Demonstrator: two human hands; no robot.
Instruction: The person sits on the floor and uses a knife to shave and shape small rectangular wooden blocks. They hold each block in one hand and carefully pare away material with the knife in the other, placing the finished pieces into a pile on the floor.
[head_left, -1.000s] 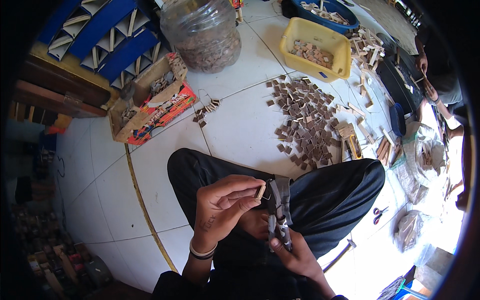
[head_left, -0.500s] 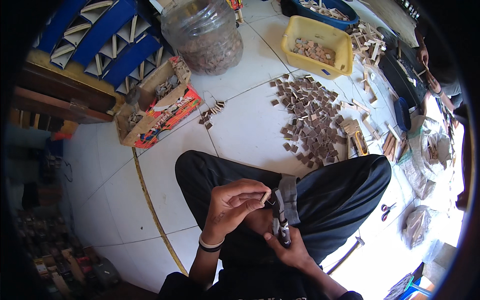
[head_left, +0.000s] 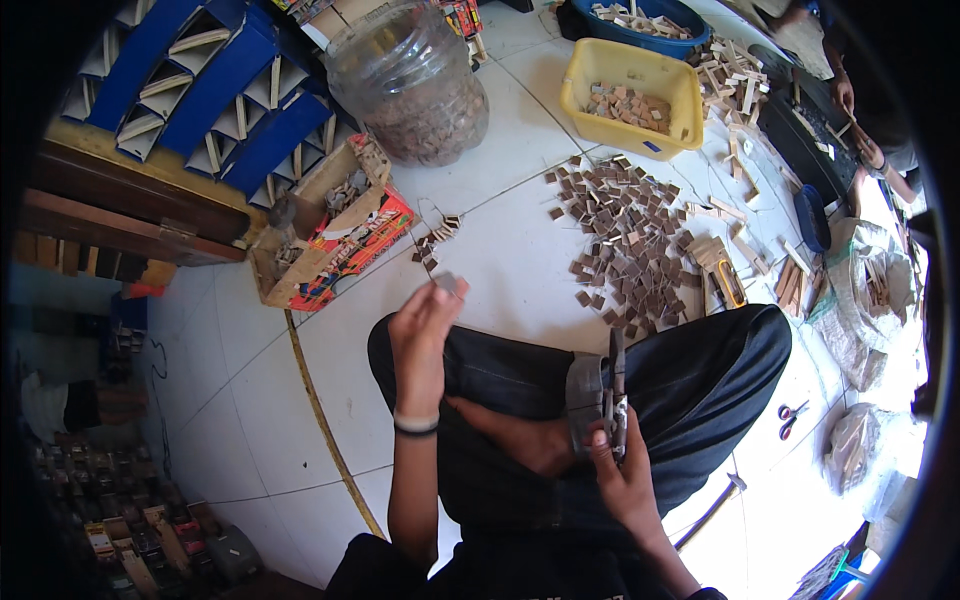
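Dark metal jutted up from the right hand [head_left: 626, 475], whose fingers were wrapped round the patterned handles of a pliers-like tool [head_left: 617, 362]; the palm hid much of the grips, and I could not make out whether anything sat between its jaws. The left hand [head_left: 420, 335], raised well apart from the tool, had its fingertips pinched on a small flat piece [head_left: 449, 284], too blurred and covered for me to tell its exact shape. Beyond those fingertips lay a little cluster of brown-topped pieces [head_left: 437, 236], apart from the broad heap of brown squares [head_left: 635, 245], where thin wires poked out among the overlaps. One bare foot [head_left: 530, 440] was partly lost under dark trousers [head_left: 505, 375].

White tiles made up the floor [head_left: 505, 280], bleached by glare round the scissors [head_left: 788, 420]. A yellow tub [head_left: 625, 132] held more small pieces; a clear plastic container [head_left: 400, 75] was part filled with brown scraps, and a printed cardboard box [head_left: 360, 235] stood near it. At the upper left, a blue rack [head_left: 210, 105] ran out of sight. Over at the far right, a co-worker's hands [head_left: 868, 152] showed, the body mostly cut off in shadow.
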